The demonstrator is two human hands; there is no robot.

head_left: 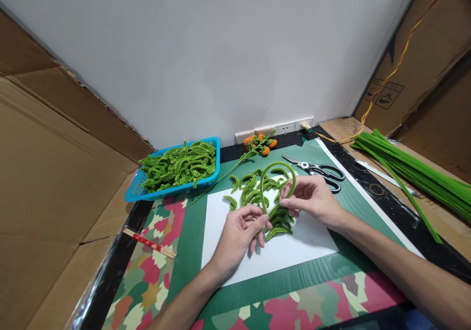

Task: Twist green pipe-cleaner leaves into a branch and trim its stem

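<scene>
A green pipe cleaner [276,164] is bent into a round loop between my hands, above a white sheet [243,271]. My left hand [245,229] pinches it near the lower end of the loop. Thumb and fingers of my right hand [307,200] grip its other side. Beneath and behind the loop lie several short curved green pipe cleaner pieces [279,227], partly hidden by my hands. Black-handled scissors [312,168] rest partly open just beyond my right hand.
A blue basket [218,155] heaped with green pieces stands back left. An orange-flowered stem [253,146] lies beside it. Long green pipe cleaners [415,173] are bundled at right. Red-wrapped chopsticks [149,243] lie left. Cardboard walls [47,138] flank both sides; a yellow cord [401,57] hangs right.
</scene>
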